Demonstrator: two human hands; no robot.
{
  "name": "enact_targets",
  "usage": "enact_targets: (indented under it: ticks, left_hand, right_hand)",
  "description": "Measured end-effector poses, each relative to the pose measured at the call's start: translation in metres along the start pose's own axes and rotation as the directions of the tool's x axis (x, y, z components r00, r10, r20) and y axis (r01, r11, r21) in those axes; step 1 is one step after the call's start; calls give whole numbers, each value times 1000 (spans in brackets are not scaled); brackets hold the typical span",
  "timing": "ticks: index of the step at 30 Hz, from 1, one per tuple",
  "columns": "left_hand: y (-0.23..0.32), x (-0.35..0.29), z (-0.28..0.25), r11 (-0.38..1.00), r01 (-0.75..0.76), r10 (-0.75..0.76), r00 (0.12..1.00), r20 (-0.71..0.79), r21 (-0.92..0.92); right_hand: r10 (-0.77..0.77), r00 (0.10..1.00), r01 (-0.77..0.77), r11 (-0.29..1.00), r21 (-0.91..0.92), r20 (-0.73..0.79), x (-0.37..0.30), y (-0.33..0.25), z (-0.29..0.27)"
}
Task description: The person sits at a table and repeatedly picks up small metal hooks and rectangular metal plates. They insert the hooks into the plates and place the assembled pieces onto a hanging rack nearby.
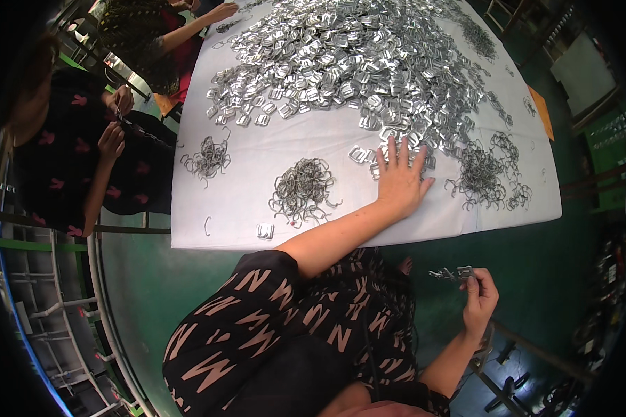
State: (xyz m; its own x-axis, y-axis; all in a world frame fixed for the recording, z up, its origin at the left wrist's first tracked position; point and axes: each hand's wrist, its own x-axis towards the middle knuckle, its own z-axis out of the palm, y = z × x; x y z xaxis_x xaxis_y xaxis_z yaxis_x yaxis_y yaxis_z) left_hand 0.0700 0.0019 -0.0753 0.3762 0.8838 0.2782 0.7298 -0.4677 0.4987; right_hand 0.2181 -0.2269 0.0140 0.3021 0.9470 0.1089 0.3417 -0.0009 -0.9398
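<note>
My left hand [400, 186] lies palm down on the white-covered table with its fingers spread. Its fingertips reach several flat silver metal buckles [360, 153] at the near edge of a big heap of buckles [348, 62]. Beyond the table's near edge, at the lower right, my right hand [480, 300] pinches a small bunch of metal buckles [464, 274] between thumb and fingers. Thin wire pieces seem to stick out from that bunch; how they join is too small to tell.
Piles of bent wire hooks lie at near middle [302, 189], left [207, 160] and right [490, 174]. A lone buckle [265, 230] and a single hook [207, 226] lie near the front edge. Co-workers' hands [113, 132] handle small metal parts at the left.
</note>
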Motion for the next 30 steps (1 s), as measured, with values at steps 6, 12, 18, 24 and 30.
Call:
enact_targets:
  ticks: [6,12,18,24,30]
  left_hand:
    - [-26,4,-45,916,-67,94,994,49,-396]
    - [-73,-34,-135,930,-308,172,848,501,202]
    - [-54,-93,-117,831,-494,299,785,542,256]
    - [-44,-79,-107,822,-472,227,784,578,317]
    - [-97,-31,-137,942,-192,38,875,482,274]
  right_hand:
    - [12,1000,-12,1000,-23,-10,-13,12,11]
    - [105,994,-105,994,31,-11,-13,30,21]
    - [152,988,-154,988,34,36,-5,32,36]
    - [134,990,-136,990,45,49,2,21,49]
    - [134,991,-136,989,59,30,0,25,53]
